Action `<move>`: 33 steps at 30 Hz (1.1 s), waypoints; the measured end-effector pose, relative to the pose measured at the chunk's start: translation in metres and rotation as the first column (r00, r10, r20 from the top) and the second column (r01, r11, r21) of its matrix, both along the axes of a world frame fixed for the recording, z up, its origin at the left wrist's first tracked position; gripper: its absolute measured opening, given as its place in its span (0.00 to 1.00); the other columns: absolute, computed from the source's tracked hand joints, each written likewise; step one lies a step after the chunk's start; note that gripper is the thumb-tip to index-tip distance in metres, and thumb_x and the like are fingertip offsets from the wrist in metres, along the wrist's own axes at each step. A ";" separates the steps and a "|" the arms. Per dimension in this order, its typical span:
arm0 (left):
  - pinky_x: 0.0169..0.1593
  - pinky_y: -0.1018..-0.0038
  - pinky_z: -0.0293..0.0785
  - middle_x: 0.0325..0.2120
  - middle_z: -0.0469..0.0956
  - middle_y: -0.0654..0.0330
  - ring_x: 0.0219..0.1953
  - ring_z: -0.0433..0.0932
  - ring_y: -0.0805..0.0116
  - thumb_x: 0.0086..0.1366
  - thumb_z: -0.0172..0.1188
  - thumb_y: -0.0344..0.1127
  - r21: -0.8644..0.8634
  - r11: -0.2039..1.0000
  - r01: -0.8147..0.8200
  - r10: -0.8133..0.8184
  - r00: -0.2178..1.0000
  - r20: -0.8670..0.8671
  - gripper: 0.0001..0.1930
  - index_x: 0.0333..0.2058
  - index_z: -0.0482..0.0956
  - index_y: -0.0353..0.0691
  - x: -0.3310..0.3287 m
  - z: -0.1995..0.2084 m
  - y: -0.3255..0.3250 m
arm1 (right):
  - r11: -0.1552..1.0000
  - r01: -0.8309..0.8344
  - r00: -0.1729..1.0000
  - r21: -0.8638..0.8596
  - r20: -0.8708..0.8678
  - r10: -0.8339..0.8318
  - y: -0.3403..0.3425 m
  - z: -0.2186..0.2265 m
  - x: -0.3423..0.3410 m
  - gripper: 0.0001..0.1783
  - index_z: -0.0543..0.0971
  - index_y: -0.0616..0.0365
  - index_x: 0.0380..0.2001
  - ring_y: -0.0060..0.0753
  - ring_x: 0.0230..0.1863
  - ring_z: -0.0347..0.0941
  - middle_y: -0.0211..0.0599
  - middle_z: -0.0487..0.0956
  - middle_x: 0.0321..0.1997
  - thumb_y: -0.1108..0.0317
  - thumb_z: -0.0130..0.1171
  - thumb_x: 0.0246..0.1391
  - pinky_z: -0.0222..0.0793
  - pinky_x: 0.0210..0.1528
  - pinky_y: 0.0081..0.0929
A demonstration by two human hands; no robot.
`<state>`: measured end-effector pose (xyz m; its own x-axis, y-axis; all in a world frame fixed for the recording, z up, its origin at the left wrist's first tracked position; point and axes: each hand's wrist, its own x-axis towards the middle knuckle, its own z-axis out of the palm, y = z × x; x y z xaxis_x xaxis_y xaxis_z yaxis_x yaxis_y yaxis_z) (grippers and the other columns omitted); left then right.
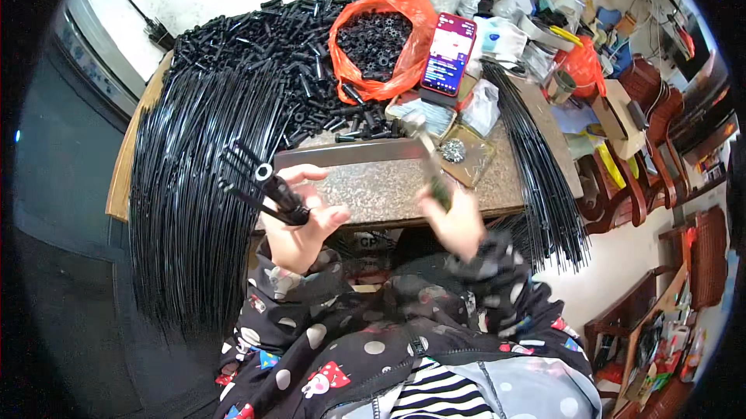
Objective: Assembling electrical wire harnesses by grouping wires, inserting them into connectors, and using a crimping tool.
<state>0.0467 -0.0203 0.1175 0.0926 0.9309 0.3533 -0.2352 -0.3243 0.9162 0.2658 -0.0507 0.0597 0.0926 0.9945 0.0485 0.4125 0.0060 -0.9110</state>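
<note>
My left hand (295,232), palm up near the table's front edge, holds a black tubular fitting (286,200). The fitting has a pale ring at its end, and several thin black prongs (242,164) stick out beside it. My right hand (458,221) is closed round the green handle (440,192) of what looks like a hammer, its metal head (413,121) raised over the table and blurred. Close to the tool, a small heap of shiny metal bits (453,150) lies on a square tray (475,161). A long metal bar (342,153) runs across the table behind my left hand.
Long black rods (202,186) hang over the table's left front, with another bundle (536,163) at the right. Behind lie piled black tubes (256,38) and an orange bag (420,11) of small black parts. A phone (449,54) stands upright. Wooden chairs (653,132) are at right.
</note>
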 end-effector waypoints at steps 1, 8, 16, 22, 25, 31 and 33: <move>0.17 0.87 0.59 0.11 0.63 0.70 0.12 0.62 0.83 0.43 0.64 0.29 0.023 1.000 -0.008 0.009 0.999 -0.043 0.24 0.39 0.65 0.31 -0.003 -0.005 0.002 | 0.981 0.149 0.958 0.125 0.230 -0.174 0.015 -0.004 0.020 0.09 0.70 0.61 0.33 0.43 0.29 0.71 0.46 0.74 0.27 0.71 0.51 0.46 0.66 0.32 0.34; 0.23 0.87 0.57 0.15 0.62 0.73 0.18 0.61 0.85 0.41 0.69 0.27 -0.081 0.994 0.074 -0.075 0.997 -0.009 0.25 0.38 0.68 0.31 -0.005 -0.019 0.001 | 0.923 -0.158 0.714 0.351 0.686 -0.138 0.062 -0.056 0.082 0.15 0.69 0.60 0.34 0.48 0.36 0.65 0.46 0.69 0.29 0.78 0.51 0.37 0.64 0.37 0.35; 0.18 0.85 0.53 0.13 0.59 0.72 0.14 0.58 0.83 0.43 0.68 0.29 -0.015 0.981 0.194 -0.194 0.981 -0.008 0.26 0.39 0.64 0.33 0.004 -0.023 0.007 | 0.871 -0.313 0.641 0.378 0.761 -0.100 0.068 -0.053 0.082 0.15 0.69 0.60 0.36 0.45 0.36 0.66 0.45 0.68 0.30 0.78 0.46 0.39 0.65 0.37 0.34; 0.24 0.85 0.62 0.19 0.64 0.72 0.19 0.63 0.85 0.38 0.69 0.23 -0.111 0.961 0.253 -0.240 0.964 0.115 0.24 0.35 0.68 0.35 -0.001 -0.024 -0.001 | 0.932 -0.075 0.778 0.356 0.605 -0.169 0.066 -0.058 0.087 0.20 0.68 0.58 0.38 0.50 0.33 0.67 0.46 0.69 0.29 0.78 0.54 0.35 0.64 0.36 0.37; 0.23 0.85 0.60 0.19 0.65 0.71 0.19 0.62 0.85 0.37 0.70 0.23 -0.092 0.958 0.271 -0.277 0.959 -0.053 0.24 0.34 0.68 0.36 -0.008 -0.026 -0.005 | 0.901 0.029 0.784 0.432 0.550 -0.289 0.068 -0.060 0.090 0.16 0.69 0.58 0.36 0.51 0.32 0.68 0.47 0.71 0.28 0.76 0.55 0.38 0.65 0.34 0.36; 0.21 0.86 0.51 0.11 0.60 0.75 0.16 0.56 0.88 0.39 0.71 0.29 0.023 0.951 0.309 -0.297 0.930 -0.217 0.25 0.38 0.70 0.40 -0.004 -0.006 -0.014 | 0.858 0.402 0.913 0.319 -0.066 -0.403 0.054 -0.017 0.045 0.08 0.72 0.60 0.26 0.24 0.20 0.69 0.31 0.73 0.17 0.71 0.59 0.41 0.65 0.25 0.22; 0.20 0.86 0.50 0.11 0.59 0.76 0.16 0.54 0.88 0.40 0.70 0.32 0.000 0.950 0.313 -0.299 0.908 -0.293 0.26 0.41 0.70 0.41 0.000 0.000 -0.017 | 0.969 0.242 0.847 0.057 -0.499 -0.182 0.025 0.041 -0.004 0.07 0.70 0.58 0.25 0.19 0.17 0.66 0.31 0.73 0.19 0.74 0.58 0.42 0.62 0.20 0.17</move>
